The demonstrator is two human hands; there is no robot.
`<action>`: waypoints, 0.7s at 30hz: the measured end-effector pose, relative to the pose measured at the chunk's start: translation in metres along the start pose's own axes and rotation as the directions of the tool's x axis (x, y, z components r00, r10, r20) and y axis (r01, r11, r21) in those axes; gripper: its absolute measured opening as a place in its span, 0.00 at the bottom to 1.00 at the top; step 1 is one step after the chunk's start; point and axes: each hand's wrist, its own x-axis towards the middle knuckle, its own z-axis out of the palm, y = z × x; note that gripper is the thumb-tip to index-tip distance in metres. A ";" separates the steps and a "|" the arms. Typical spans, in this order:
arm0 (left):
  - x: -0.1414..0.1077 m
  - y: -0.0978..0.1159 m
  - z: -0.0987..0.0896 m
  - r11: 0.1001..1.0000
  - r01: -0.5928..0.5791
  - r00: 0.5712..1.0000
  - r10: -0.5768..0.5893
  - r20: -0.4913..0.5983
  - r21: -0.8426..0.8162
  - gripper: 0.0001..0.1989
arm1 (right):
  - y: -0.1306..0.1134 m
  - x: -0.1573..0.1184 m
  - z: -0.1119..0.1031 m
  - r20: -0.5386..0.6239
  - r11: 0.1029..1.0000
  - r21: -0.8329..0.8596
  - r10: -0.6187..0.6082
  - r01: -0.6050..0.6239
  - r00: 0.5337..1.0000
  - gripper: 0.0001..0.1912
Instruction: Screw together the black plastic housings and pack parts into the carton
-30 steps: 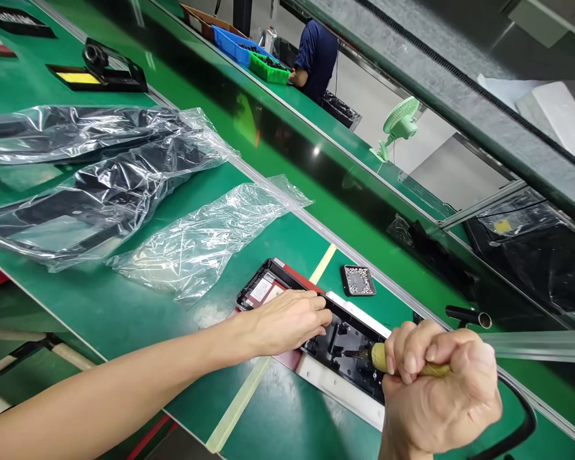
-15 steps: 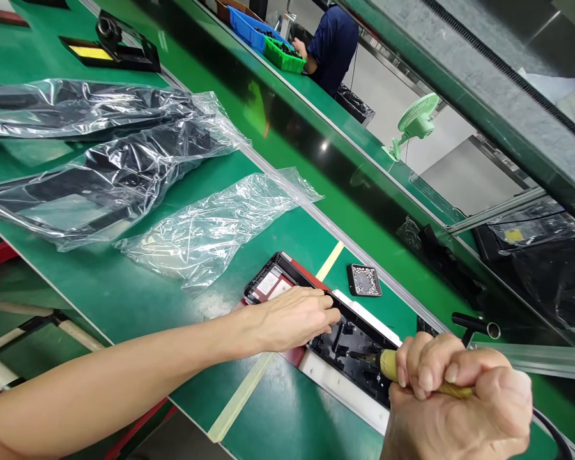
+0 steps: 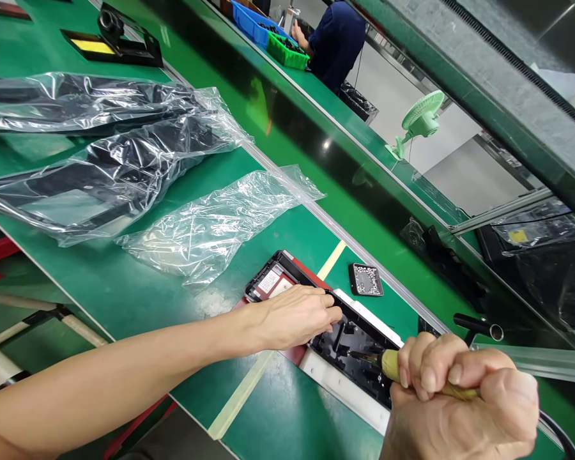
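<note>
In my right hand (image 3: 464, 399) is a soldering iron (image 3: 390, 365) with a yellow handle, my fingers wrapped round it. Its metal tip points down into a long black plastic housing (image 3: 333, 352) and ends near the middle of the inside; whether it touches cannot be made out. The housing lies in a white and red fixture (image 3: 338, 383) on the green bench. My left hand (image 3: 297, 314) rests across the housing, its fingers curled over onto the inside and gripping it. Just beyond stands a small black tray (image 3: 367, 280) of tiny metal pieces.
A clear plastic bag (image 3: 220, 223) lies left of the housing, and black frames in clear bags (image 3: 124, 172) lie farther left. A soldering iron stand (image 3: 110, 41) with a yellow sponge is at the far left. Across the bench are a person (image 3: 338, 45), green bin (image 3: 287, 52) and fan (image 3: 421, 115).
Both hands, the soldering iron and the housing keep nearly the same places relative to each other. The whole view has shifted only slightly.
</note>
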 end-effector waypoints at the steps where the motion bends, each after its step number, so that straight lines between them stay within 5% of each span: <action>1: 0.000 0.000 0.000 1.000 0.001 1.000 -0.001 -0.004 -0.003 0.06 | 0.000 0.000 0.001 0.004 1.000 -0.003 -0.007 0.007 1.000 0.16; 21: 0.000 -0.001 0.001 0.999 -0.004 1.000 0.003 -0.029 -0.040 0.05 | -0.004 0.001 0.006 0.007 1.000 0.014 0.006 -0.006 1.000 0.15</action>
